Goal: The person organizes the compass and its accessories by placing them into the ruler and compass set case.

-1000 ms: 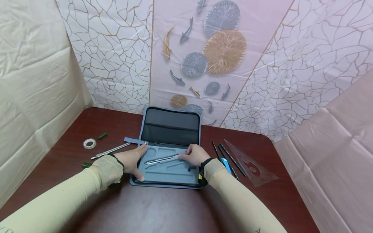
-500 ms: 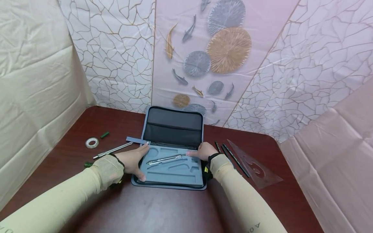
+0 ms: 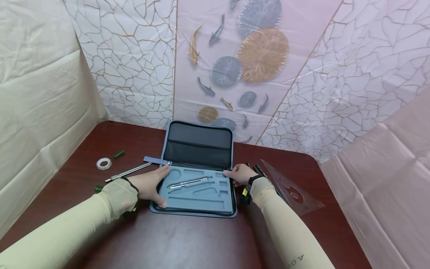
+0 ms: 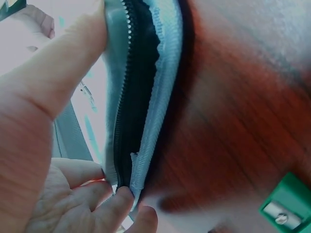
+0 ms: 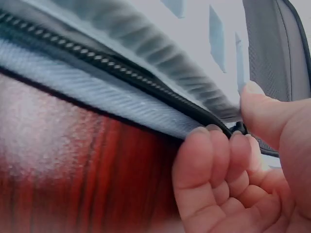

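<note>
A zippered grey-blue case (image 3: 198, 214) lies unfolded on the table, its dark lid (image 3: 199, 140) raised at the back. Inside is a light blue molded tray (image 3: 215, 196), with a silver drawing compass (image 3: 189, 182) lying on it. My left hand (image 3: 149, 184) rests spread along the left side, thumb on the tray's front left; the left wrist view shows its fingertips against the zipper edge. At the right back corner my right hand (image 3: 242, 173) pinches the edge of tray and case, thumb (image 5: 260, 104) above and curled fingers (image 5: 209, 150) at the zipper edge.
Left of the case lie a tape roll (image 3: 103, 163), a small green stick (image 3: 119, 154), a long silver instrument (image 3: 127, 172) and a green sharpener (image 4: 289, 206). On the right are dark pencils (image 3: 260, 170), partly hidden, and a clear set square (image 3: 295, 194).
My right hand has let go of the compass and moved right to the tray's right back corner. The compass stays lying on the tray. My left hand keeps its place.
</note>
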`<control>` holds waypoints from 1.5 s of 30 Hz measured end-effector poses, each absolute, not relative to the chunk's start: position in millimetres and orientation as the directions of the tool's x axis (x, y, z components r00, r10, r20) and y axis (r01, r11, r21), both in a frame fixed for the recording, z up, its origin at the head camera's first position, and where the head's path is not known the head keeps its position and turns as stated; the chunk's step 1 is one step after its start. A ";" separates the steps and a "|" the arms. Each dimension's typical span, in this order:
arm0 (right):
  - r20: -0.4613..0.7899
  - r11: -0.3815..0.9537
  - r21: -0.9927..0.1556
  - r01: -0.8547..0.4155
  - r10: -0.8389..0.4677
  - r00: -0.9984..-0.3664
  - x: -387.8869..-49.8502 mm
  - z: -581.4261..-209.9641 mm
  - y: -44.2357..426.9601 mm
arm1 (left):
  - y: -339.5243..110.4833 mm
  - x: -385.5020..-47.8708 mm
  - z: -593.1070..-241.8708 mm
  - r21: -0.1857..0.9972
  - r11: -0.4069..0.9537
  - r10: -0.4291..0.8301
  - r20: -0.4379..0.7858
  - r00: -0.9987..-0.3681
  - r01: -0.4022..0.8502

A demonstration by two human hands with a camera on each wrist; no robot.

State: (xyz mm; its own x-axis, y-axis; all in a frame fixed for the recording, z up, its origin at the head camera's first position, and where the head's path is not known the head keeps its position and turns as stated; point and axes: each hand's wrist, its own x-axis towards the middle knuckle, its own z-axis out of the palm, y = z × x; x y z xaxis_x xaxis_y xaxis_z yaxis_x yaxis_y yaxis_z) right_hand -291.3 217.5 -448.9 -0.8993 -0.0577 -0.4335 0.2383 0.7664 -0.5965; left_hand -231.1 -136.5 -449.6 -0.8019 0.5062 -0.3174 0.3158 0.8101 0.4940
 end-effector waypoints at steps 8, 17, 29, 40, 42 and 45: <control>-0.413 0.744 -0.623 0.243 -0.049 -0.910 -289.1 -448.5 215.8 | -165.8 -244.9 -431.1 0.494 0.795 0.489 -0.179 -0.854 0.351; -0.393 0.752 -0.618 0.230 -0.042 -0.919 -289.2 -450.1 216.1 | -255.5 -292.3 -421.9 0.369 0.913 0.202 -0.042 -0.979 0.172; -0.387 0.744 -0.627 0.229 -0.044 -0.921 -285.6 -453.9 215.9 | -267.9 -298.4 -445.4 0.316 0.924 0.228 -0.010 -0.974 0.213; -0.357 0.768 -0.609 0.200 -0.040 -0.933 -283.4 -456.3 215.7 | -267.5 -299.9 -450.7 0.265 0.942 0.229 -0.052 -0.972 0.208; -0.355 0.770 -0.605 0.203 -0.033 -0.934 -282.9 -456.7 215.7 | -266.7 -299.8 -451.0 0.263 0.942 0.229 -0.052 -0.972 0.208; -0.344 0.776 -0.601 0.191 -0.035 -0.938 -281.4 -455.7 215.4 | -265.6 -299.8 -450.9 0.253 0.943 0.236 -0.045 -0.971 0.217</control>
State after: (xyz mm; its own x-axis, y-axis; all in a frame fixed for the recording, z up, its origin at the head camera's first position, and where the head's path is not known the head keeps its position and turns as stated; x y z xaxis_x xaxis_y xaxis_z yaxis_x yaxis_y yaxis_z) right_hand -281.4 215.4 -455.7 -0.9385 -0.0348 -0.3436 0.1913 0.7760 -0.6011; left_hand -299.8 -265.6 -450.9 -0.9708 0.2358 -0.0446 0.2174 0.9428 0.2526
